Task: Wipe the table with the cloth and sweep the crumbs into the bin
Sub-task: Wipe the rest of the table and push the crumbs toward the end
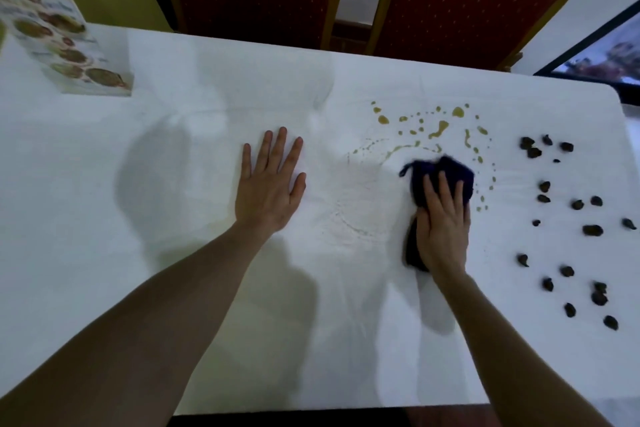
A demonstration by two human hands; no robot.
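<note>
My right hand (pixel 443 218) presses dark cloth (pixel 438 180) flat on surface (pixel 173 156), fingers spread over it, beside yellow spill (pixel 440 126). Left hand (pixel 270 184) open, palm down, empty. Crumbs (pixel 571 229) lie right of cloth; bin unseen. Risk: wet cloth smears spill into crumbs, or wide stroke scatters them off edge.

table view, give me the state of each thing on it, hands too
left hand: flat, palm down on table, empty
right hand: pressing cloth down
cloth: dark, bunched, at spill's edge
yellow spill: droplets still unwiped
dark crumbs: scattered, unswept
menu card: at far left, blurred
</note>
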